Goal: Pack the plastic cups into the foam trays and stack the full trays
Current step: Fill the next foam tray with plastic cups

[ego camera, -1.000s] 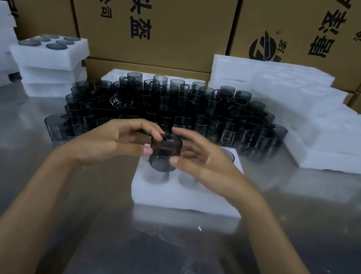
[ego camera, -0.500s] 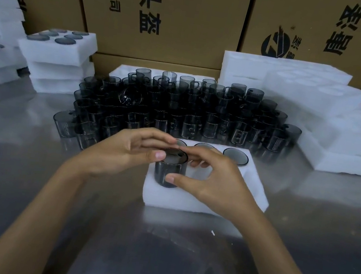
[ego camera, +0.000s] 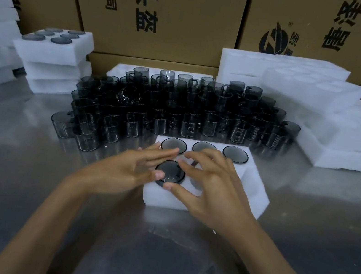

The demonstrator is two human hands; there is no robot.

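Cup: the dark cup [ego camera: 169,174] sits between your two hands, sunk in the near-left pocket of the tray [ego camera: 254,193], only its round top showing.
Axis: the cup stands upright, its long axis vertical, flat round face turned up toward you; whether that face is mouth or base cannot be told.
Left hand: your left hand [ego camera: 129,170] lies just left of the cup, fingers nearly straight and spread over the tray's far-left cup, thumb tip touching the rim.
Right hand: your right hand [ego camera: 210,185] lies just right of it, fingers relaxed and arched over the tray's middle, thumb tip on the cup's near rim. Neither hand is clamped on anything.
Tray: three more cups fill the row beyond your fingertips.
Loose cups: a crowd of cups [ego camera: 186,111] stands beyond both hands.
Filled stack: trays [ego camera: 53,59] far left of your left hand.
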